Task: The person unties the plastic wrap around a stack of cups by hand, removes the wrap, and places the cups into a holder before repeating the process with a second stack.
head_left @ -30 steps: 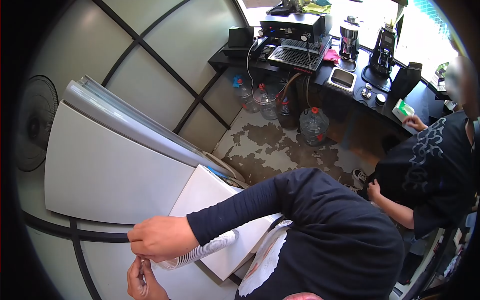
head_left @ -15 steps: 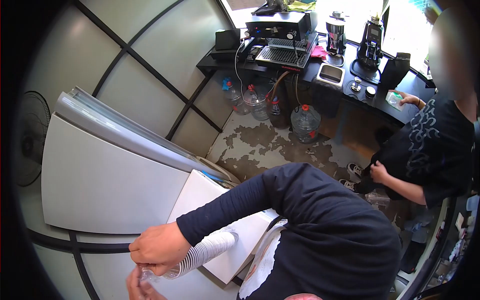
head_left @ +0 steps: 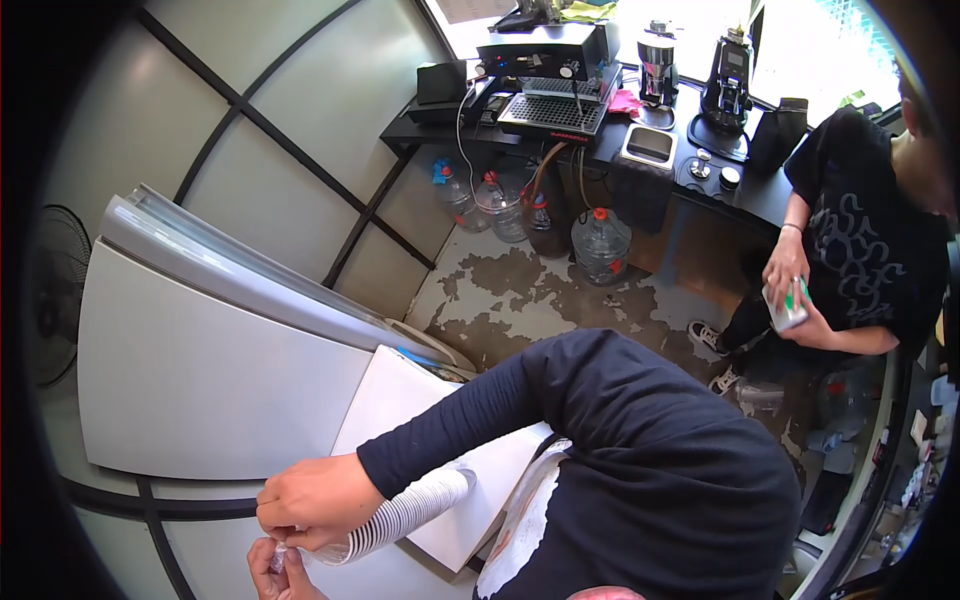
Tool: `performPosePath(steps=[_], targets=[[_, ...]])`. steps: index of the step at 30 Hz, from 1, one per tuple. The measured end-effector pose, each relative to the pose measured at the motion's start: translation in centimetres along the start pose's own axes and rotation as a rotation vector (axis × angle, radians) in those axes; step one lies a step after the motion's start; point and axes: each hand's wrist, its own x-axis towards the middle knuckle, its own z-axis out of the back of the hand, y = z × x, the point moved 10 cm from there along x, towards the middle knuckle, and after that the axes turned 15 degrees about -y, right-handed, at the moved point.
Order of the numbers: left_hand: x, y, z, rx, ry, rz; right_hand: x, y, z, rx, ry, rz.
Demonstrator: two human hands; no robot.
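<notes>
Ribbed stack of pale cups (head_left: 415,512), round-rimmed, slanting beside a smooth white box (head_left: 400,400). Left hand (head_left: 285,572): grip pinching crinkled clear film (head_left: 279,556) at the stack's near end. Right hand (head_left: 322,498) curling above, grip hidden, can't tell. Beyond, peeling floor (head_left: 490,290); co-worker (head_left: 860,220) holding a white-and-green packet (head_left: 787,308).

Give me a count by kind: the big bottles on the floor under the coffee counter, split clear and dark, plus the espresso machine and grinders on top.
Clear bottles: 3
Dark bottle: 1
Espresso machine: 1
Grinders: 2
Total: 7
</notes>
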Motion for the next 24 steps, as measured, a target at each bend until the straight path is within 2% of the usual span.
performPosePath(steps=[2, 4, 8, 12, 17, 19, 24], targets=[[0.1, 0.5, 0.2, 0.027, 0.009, 0.015, 0.1, -0.1, -0.1, 0.128, 0.061, -0.077], [-0.1, -1.4, 0.3, -0.007, -0.006, -0.182, 0.3, -0.2, 0.2, 0.189, 0.092, -0.118], [-0.5, -2.4, 0.1, -0.034, 0.047, -0.253, -0.3, -0.9, -0.8, 0.329, 0.188, -0.238], [-1.4, -3.6, -0.1, 0.036, 0.059, -0.379, -0.7, -0.9, -1.4, 0.308, 0.204, -0.238], [-1.4, -6.4, -1.0, 0.075, 0.143, -0.473, -0.8, 0.0, -2.2, 0.163, 0.239, -0.057], [-2.8, -9.8, -2.5, 0.25, 0.264, -0.825, -0.7, 0.3, -2.4, 0.123, 0.242, 0.002], [-3.2, -9.4, -2.2, 0.275, 0.32, -0.835, -0.9, 0.6, -2.9, 0.072, 0.26, 0.084]])
